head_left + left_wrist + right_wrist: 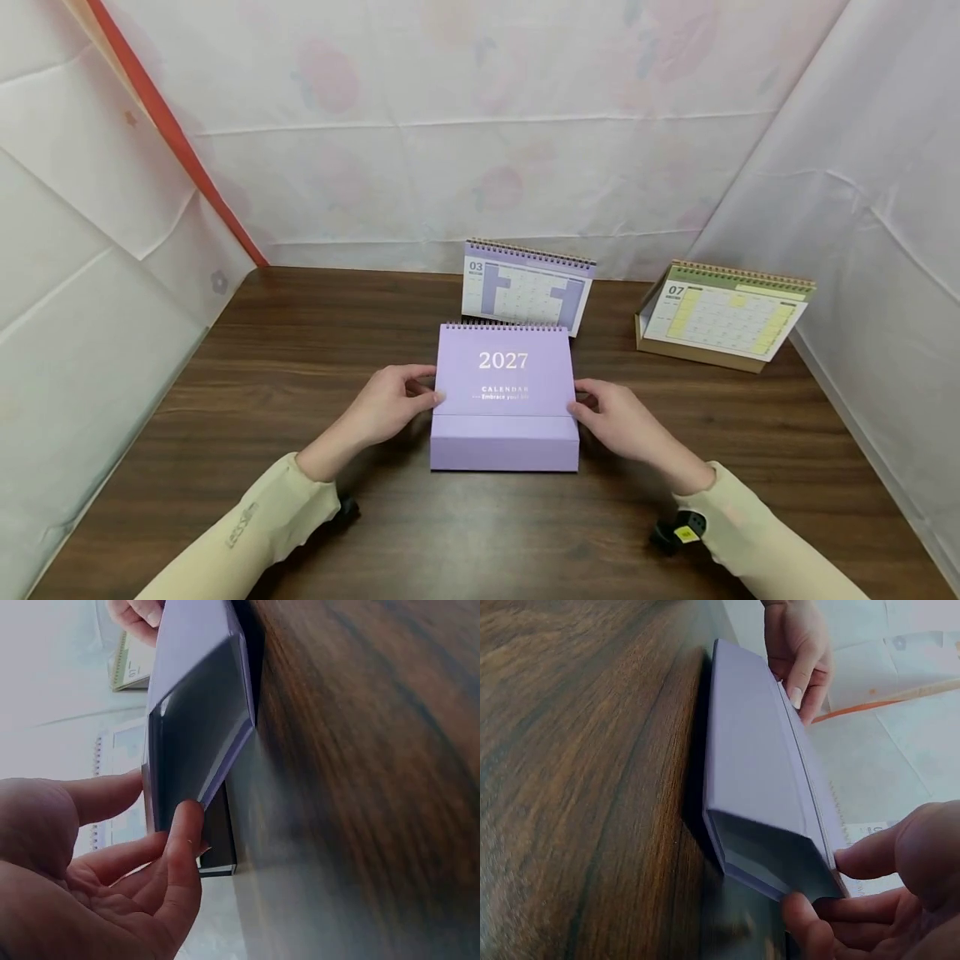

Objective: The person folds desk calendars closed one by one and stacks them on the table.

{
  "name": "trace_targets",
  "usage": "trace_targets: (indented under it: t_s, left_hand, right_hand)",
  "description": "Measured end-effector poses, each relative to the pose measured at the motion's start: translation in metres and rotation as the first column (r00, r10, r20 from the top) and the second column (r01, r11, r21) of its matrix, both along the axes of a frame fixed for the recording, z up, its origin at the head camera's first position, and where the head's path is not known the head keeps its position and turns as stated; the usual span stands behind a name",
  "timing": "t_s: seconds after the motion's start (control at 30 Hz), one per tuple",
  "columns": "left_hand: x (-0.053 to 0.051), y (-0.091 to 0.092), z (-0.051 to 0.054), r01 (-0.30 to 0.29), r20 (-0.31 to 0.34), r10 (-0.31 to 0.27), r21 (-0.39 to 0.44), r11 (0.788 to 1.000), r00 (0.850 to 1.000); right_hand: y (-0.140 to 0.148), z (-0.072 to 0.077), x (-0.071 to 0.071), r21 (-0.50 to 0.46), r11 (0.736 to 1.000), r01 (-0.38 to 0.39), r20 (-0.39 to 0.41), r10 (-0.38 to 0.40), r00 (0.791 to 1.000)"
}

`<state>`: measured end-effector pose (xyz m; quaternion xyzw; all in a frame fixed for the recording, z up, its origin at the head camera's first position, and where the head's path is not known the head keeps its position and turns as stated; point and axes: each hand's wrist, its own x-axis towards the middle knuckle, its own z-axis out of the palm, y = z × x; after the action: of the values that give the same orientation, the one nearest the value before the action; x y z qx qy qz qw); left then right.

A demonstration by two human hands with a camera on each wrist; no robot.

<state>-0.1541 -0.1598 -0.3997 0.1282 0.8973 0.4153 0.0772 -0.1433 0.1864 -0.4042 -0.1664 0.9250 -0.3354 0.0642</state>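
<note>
"Where is the purple calendar?"

"The purple calendar is at the middle of the bench, its 2027 cover sloping back, with the spiral binding along the top edge."

"And the fingers?"

"Both sets are narrow, holding it. The left hand pinches its left edge, thumb on the cover and the other fingers at the open side. The right hand grips the right edge in much the same way."

"Can you see into the stand?"

"Yes, both wrist views look into its hollow, dark-looking ends. Whether the whole base touches the wood, I can't tell."

"What's around it?"

"Just behind stands a calendar showing 03, its lower part partly hidden. Off to the right, well apart, is a green-topped calendar turned to 07. A pale patterned cloth hangs at the back."

"Anything at the wrists?"

"Pale yellow sleeves, and a black strap with a yellow label by the right cuff."
</note>
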Motion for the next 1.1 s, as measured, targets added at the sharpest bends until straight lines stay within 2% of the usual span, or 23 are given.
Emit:
trace_targets:
  t_s: [0.2,0.4,0.5,0.63,0.8,0.9,0.97,1.1]
  left_hand:
    - [-0.003,0.0,-0.006,0.047,-0.022,-0.048,-0.042,0.998,0.999]
    - [-0.003,-0.001,-0.01,0.081,0.024,-0.079,-0.099,0.992,0.997]
    - [-0.004,-0.001,-0.012,0.097,0.013,-0.096,-0.117,0.988,0.995]
    - [-0.006,-0.001,-0.012,0.108,0.004,-0.109,-0.137,0.985,0.994]
    - [-0.005,-0.003,-0.009,0.115,0.004,-0.117,-0.185,0.976,0.993]
    - [-0.003,-0.004,-0.006,0.127,-0.035,-0.137,-0.22,0.967,0.99]
    - [0.0,-0.005,-0.005,0.132,-0.085,-0.159,-0.255,0.958,0.984]
    - [0.009,-0.004,-0.002,0.124,-0.218,-0.214,-0.363,0.923,0.952]
  right_hand:
    - [-0.001,-0.002,-0.001,0.045,0.997,-0.061,-0.024,0.063,0.998]
    - [-0.001,-0.005,0.0,0.096,0.991,-0.098,0.017,0.097,0.995]
    - [0.0,-0.007,0.001,0.096,0.99,-0.103,0.033,0.101,0.994]
    - [0.003,-0.009,0.001,0.12,0.987,-0.106,0.012,0.106,0.994]
    - [0.005,-0.008,-0.001,0.171,0.979,-0.111,-0.05,0.121,0.991]
    - [0.009,-0.007,0.0,0.21,0.972,-0.105,-0.095,0.128,0.987]
    - [0.011,-0.007,0.002,0.242,0.965,-0.105,-0.118,0.137,0.984]
    - [0.014,-0.005,0.009,0.284,0.952,-0.111,-0.145,0.157,0.977]
